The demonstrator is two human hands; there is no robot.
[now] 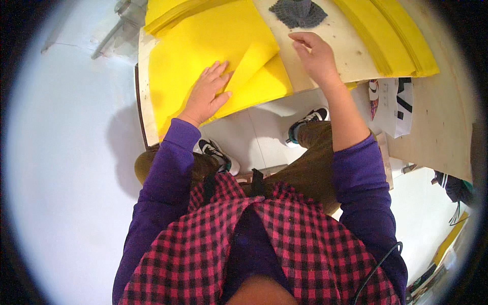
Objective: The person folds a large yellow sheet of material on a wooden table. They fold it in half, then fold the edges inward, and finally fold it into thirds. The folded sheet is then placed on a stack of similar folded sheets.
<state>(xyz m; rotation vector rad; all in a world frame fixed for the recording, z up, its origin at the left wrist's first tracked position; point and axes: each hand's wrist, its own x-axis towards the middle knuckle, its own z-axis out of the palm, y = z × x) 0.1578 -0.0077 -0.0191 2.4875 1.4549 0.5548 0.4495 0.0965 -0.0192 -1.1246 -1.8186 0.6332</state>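
Note:
My left hand [207, 95] lies with its fingers spread on a yellow sheet [203, 48], which looks like cloth or felt. Beside its fingertips, a flap [256, 58] of the yellow material is folded over at an angle. My right hand [316, 57] is over the bare wooden board, just right of the sheet. Its fingers are loosely bent, with a gap between thumb and forefinger and nothing visible in them. Past those fingertips lies a dark grey knitted piece [299, 12], perhaps a glove.
Stacks of yellow sheets [389, 38] lie on the wooden board [351, 58] at the right. A white printed bag [394, 107] hangs below that edge. Another folded yellow pile [175, 15] lies at the far left. My shoes [218, 155] are on the floor beneath.

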